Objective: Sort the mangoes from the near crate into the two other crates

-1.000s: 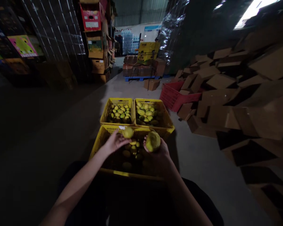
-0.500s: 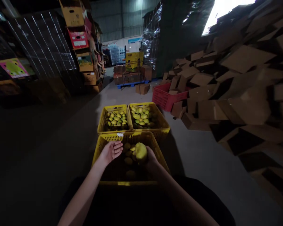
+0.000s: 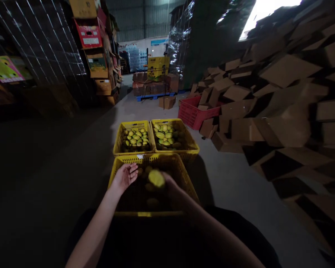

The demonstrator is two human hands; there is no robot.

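Observation:
Over the nearest yellow crate point(image 3: 147, 213), my right hand point(image 3: 169, 183) grips a yellow-green mango point(image 3: 156, 178), slightly blurred by motion. My left hand point(image 3: 125, 175) hovers above the crate's left side, palm turned inward, holding nothing, its fingers loosely curled and apart. A gap separates it from the mango. Inside the near crate lie several more mangoes point(image 3: 152, 202), dim in shadow. Behind it stand two more yellow crates side by side: the left one point(image 3: 117, 139) has smaller yellow-green mangoes point(image 3: 136, 138), and the right one point(image 3: 188, 134) larger ones point(image 3: 164, 136).
A heap of cardboard boxes point(image 3: 287, 130) spreads along the right, with a red crate point(image 3: 194, 113) at its edge. Farther back, a blue pallet point(image 3: 155, 96) carries boxes. Stacked cartons point(image 3: 96, 65) rise on the left beside wrapped stacks point(image 3: 48, 48).
My right hand has moved left and turned the mango, which now sits nearer the crate's middle. My left hand has shifted slightly left, staying empty. The view has shifted a little.

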